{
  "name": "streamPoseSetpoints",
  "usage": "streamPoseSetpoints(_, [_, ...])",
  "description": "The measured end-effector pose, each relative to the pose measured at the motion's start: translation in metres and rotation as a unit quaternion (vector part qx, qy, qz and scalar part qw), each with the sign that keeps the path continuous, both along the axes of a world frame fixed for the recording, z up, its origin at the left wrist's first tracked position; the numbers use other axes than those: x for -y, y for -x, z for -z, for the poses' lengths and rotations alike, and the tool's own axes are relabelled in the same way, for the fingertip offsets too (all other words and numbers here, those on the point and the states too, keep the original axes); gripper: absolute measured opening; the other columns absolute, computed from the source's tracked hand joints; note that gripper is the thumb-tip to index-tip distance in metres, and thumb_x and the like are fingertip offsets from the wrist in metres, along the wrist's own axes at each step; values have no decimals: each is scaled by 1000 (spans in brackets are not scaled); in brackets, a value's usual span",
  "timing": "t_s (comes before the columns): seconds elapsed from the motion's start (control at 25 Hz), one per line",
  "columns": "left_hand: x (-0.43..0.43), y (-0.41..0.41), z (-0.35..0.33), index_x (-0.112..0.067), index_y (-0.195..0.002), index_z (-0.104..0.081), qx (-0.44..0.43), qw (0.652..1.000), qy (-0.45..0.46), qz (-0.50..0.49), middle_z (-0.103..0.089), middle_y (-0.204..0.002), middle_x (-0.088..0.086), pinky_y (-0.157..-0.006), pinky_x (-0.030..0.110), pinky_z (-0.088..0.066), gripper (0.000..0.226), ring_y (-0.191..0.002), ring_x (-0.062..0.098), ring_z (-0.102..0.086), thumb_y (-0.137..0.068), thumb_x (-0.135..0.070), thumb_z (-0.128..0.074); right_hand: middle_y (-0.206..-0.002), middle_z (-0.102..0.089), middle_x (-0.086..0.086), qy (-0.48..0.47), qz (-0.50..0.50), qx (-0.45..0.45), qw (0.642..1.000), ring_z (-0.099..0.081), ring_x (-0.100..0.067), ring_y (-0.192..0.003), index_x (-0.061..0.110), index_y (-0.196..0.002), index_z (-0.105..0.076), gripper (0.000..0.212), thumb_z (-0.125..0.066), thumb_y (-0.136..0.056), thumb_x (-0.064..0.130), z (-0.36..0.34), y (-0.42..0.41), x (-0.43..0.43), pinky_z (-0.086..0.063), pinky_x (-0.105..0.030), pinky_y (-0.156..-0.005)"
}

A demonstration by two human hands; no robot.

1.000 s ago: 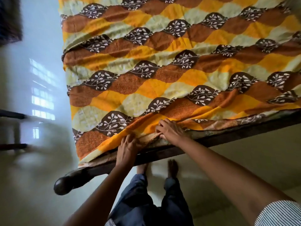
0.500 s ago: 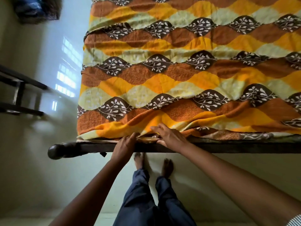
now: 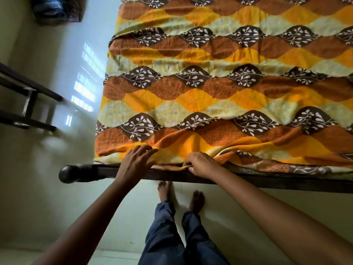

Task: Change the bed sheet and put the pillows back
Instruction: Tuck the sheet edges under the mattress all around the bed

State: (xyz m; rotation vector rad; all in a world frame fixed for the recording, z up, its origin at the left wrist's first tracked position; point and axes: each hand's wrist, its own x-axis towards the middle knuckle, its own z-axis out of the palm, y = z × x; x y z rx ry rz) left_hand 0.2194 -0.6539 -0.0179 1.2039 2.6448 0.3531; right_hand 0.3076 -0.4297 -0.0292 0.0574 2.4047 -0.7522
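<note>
Pale floor point(image 3: 57, 207) underfoot, then the dark bed rail point(image 3: 267, 181), where the left hand point(image 3: 136, 159) lies flat, fingers spread, pressing the bed sheet point(image 3: 191, 104) spread across the bed; the right hand point(image 3: 200, 164) pinches its hem. Tucking step, I'd say. Next, push that loose edge under, working rightward.

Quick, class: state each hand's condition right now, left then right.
Left hand: open, fingers flat on the bed sheet.
Right hand: closed, pinching the bed sheet's edge.

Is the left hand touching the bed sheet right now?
Touching. The head view shows the left hand lying flat on the bed sheet near its front edge.
</note>
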Motion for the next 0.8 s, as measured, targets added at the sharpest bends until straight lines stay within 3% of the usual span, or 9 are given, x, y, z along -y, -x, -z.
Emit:
streamPoseSetpoints(0.08, [-1,6,2,-16,-105,-70,-19,1000,10,16,-67,-100,4,-67,32,-50,40,-90,23,-58,-83,-39,-46,-112,-65,-2,77,61,-8,995,-60,-18,-100,17,-114,-66,30,-65,-85,27,-10,9,-1,-47,-25,-80])
streamPoseSetpoints(0.16, [3,17,11,-18,-102,-71,-35,999,12,13,-68,-99,1,-67,31,-47,40,-91,21,-56,-82,-43,-46,-110,-65,-1,100,90,-80,988,-60,-16,-97,18,-113,-66,30,-67,-84,26,-10,24,0,-46,-24,-79])
streamPoseSetpoints(0.28, [11,27,24,-22,-93,-72,-46,998,37,7,-71,-84,-4,-66,30,-42,39,-80,21,-58,-78,-45,-44,-114,-56,0,30,11,-104,994,-50,-16,-107,21,-120,-59,40,-69,-82,28,12,39,9,-46,-32,-87])
streamPoseSetpoints(0.36, [18,27,31,-23,-83,-73,-35,999,2,24,-68,-77,-6,-64,30,-40,32,-76,18,-53,-81,-39,-45,-110,-54,-1,-24,-46,-141,989,-48,-18,-105,20,-108,-62,29,-69,-81,27,29,43,18,-45,-37,-87])
streamPoseSetpoints(0.48, [27,21,32,-20,-92,-73,27,997,-56,48,-66,-92,-3,-66,30,-44,29,-85,14,-51,-84,-29,-47,-96,-63,-3,8,-81,-213,974,-58,-20,-91,16,-90,-63,18,-74,-76,19,35,37,12,-48,-34,-76])
streamPoseSetpoints(0.56, [32,13,31,-16,-97,-71,78,994,-52,59,-68,-97,-2,-67,27,-46,30,-84,17,-57,-85,-25,-45,-80,-63,-1,33,-85,-202,975,-59,-18,-73,17,-92,-57,18,-70,-80,19,31,25,3,-48,-30,-63])
streamPoseSetpoints(0.64, [36,11,34,-17,-98,-70,101,993,-33,61,-69,-94,-2,-65,24,-44,31,-80,20,-60,-86,-27,-43,-76,-63,1,26,-92,-187,978,-60,-17,-67,19,-95,-54,18,-67,-83,19,26,14,1,-47,-30,-55])
streamPoseSetpoints(0.8, [44,30,35,-20,-96,-72,78,996,5,45,-68,-89,-2,-59,30,-49,32,-75,22,-60,-84,-36,-47,-95,-65,2,26,-67,-193,979,-63,-17,-86,22,-109,-60,29,-66,-82,33,17,22,16,-53,-31,-70])
